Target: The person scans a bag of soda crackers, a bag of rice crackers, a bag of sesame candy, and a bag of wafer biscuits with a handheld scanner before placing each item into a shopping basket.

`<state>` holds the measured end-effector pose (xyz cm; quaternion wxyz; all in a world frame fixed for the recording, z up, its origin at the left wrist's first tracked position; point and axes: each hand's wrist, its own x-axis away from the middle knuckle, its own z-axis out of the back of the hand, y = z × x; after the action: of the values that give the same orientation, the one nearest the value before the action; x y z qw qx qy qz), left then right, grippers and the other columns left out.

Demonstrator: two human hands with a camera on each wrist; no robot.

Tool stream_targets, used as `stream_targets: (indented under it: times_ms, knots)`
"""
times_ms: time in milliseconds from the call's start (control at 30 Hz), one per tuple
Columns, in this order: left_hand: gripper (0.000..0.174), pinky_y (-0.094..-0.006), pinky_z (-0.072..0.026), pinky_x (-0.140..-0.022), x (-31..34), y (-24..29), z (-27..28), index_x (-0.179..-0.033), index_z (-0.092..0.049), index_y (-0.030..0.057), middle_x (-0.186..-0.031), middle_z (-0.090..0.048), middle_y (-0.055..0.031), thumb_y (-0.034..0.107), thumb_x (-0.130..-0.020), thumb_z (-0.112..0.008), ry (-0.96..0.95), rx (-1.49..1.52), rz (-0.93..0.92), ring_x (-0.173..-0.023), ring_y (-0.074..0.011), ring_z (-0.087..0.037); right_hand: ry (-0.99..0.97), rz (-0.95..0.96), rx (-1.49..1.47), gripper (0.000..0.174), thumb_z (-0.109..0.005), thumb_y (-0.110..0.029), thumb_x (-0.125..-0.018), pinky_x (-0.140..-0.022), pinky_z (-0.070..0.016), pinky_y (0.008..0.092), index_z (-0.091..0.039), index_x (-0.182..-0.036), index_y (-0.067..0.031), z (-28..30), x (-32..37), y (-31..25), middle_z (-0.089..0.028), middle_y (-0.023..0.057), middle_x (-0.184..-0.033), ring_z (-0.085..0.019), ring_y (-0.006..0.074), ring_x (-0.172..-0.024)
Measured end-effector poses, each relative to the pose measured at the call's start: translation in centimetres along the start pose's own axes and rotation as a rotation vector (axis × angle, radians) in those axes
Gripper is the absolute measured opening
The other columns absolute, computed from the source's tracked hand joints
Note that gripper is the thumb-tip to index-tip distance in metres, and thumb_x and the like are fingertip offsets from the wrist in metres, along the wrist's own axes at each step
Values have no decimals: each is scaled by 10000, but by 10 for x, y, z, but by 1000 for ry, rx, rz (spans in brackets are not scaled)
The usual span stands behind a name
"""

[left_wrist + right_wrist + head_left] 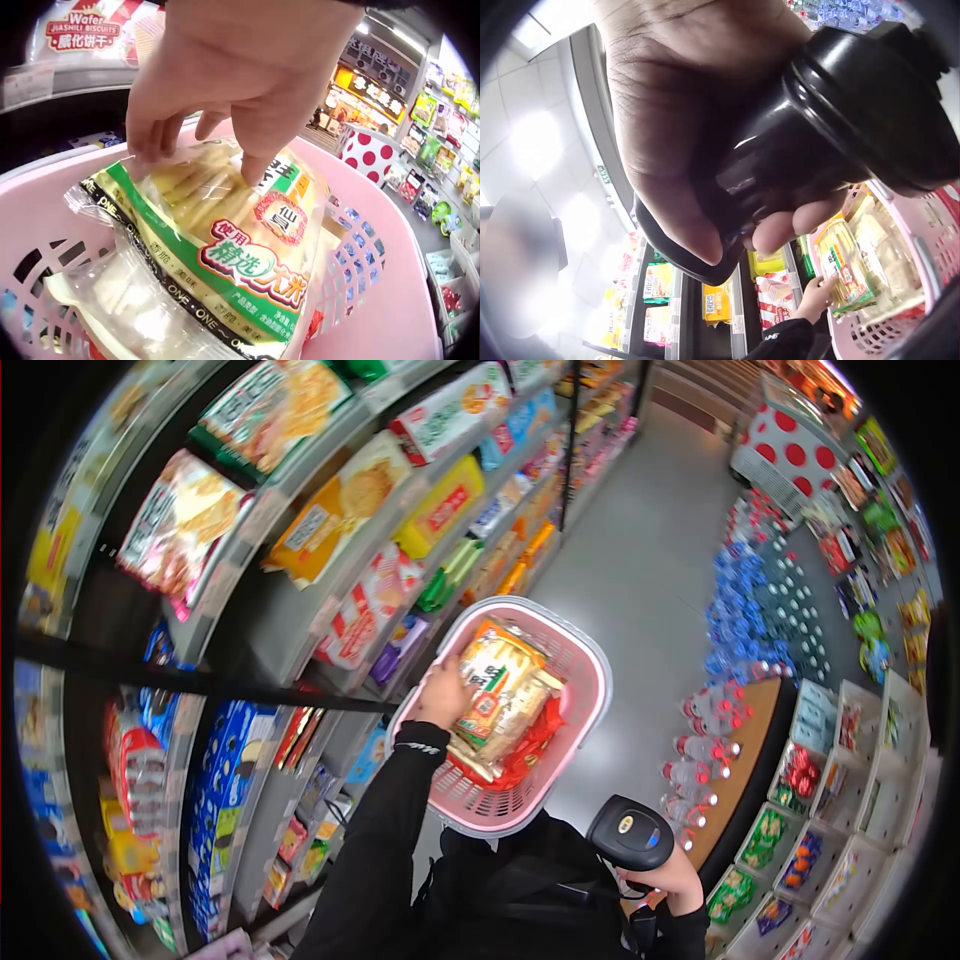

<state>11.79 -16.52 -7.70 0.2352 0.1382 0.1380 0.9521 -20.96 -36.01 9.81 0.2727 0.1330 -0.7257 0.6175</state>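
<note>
My left hand [445, 698] reaches into a pink plastic basket [592, 660] in the head view. It grips the upper part of a bag of rice crackers [251, 259], green and yellow with clear film, thumb over the front and fingers at the top edge. A paler clear packet [124, 292] lies against that bag, and red packaging [545, 740] shows beneath them in the head view. Lower right, my right hand [672, 878] holds a black handheld barcode scanner [630, 832]. The right wrist view has its fingers wrapped round the scanner's handle [750, 172].
Shelves of packaged snacks [345, 510] run along the left, close to the basket. Bottles stand on the floor [740, 610] at the right, beside bins of small packets [765, 835]. A polka-dot freezer [790, 455] stands farther down the grey aisle [640, 560].
</note>
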Motion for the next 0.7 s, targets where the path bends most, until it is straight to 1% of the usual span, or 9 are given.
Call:
stream_targets:
  times_ms: [100, 133, 167, 200, 233, 300, 433, 633, 700]
  knots:
    - [302, -430, -429, -708, 6, 0, -11, -1030, -489, 19, -894, -529, -183, 175, -772, -517, 307, -50, -188, -810, -322, -529, 48, -30, -20, 582, -735, -25, -554, -836, -398, 281, -483, -1078, 1, 4, -4, 6, -558, 49, -1004, -509, 119, -934]
    - [217, -430, -425, -698, 1, -10, -32, -963, -534, 17, -867, -536, -154, 107, -787, -443, 297, -75, -190, -789, -305, -527, 21, -57, -20, 584, -738, -24, -546, -833, -399, 284, -486, -1072, 2, 8, -6, 10, -561, 49, -991, -513, 118, -925]
    - [226, -414, -426, -706, 11, -3, -22, -960, -564, 52, -861, -549, -127, 105, -779, -439, 386, -23, -312, -794, -283, -534, -12, -87, -16, 585, -740, -22, -537, -831, -401, 287, -488, -1065, 4, 14, -8, 18, -565, 50, -979, -518, 118, -916]
    - [284, -393, -426, -714, 14, -4, -34, -1040, -550, 107, -919, -545, -111, 128, -778, -442, 385, -142, -234, -811, -257, -536, 13, -113, -28, 561, -727, -3, -539, -811, -414, 286, -496, -1050, 4, 22, -8, 32, -576, 49, -947, -532, 119, -878]
    - [331, -396, -424, -716, 20, 0, -30, -1100, -526, 155, -999, -521, -97, 139, -786, -423, 299, -163, -178, -871, -249, -520, -27, -59, 13, 396, -651, 68, -567, -546, -474, 284, -537, -942, 9, 18, -12, 25, -581, 68, -727, -564, 147, -576]
    - [385, -425, -402, -748, 30, 12, -12, -1172, -474, 180, -1085, -477, -107, 154, -794, -406, 185, -169, -49, -939, -269, -482, 70, -172, 111, 443, -671, 12, -617, -735, -432, 268, -516, -1032, -3, -2, -4, -11, -559, 58, -960, -529, 136, -834]
    - [572, -461, -299, -932, 32, 17, 4, -1294, -306, 162, -1302, -290, -202, 117, -754, -489, -11, 52, 88, -1176, -371, -329, -4, -189, 211, 488, -677, 26, -613, -767, -419, 280, -499, -1067, 3, -13, -6, -27, -557, 57, -978, -522, 146, -864]
    - [485, -446, -329, -916, 79, 7, 27, -1180, -429, 52, -1230, -349, -227, 100, -706, -521, 169, 266, -83, -1124, -373, -367, -92, -161, 276, 496, -672, 25, -616, -783, -416, 283, -490, -1077, 6, -39, -4, -45, -558, 68, -987, -529, 162, -870]
    - [342, -400, -415, -819, 99, -8, 30, -1005, -521, 20, -1087, -466, -203, 114, -677, -549, 115, 240, -101, -1016, -346, -457, -129, -20, 337, 499, -664, 33, -623, -773, -424, 281, -482, -1086, 6, -40, -11, -32, -558, 74, -991, -534, 164, -864]
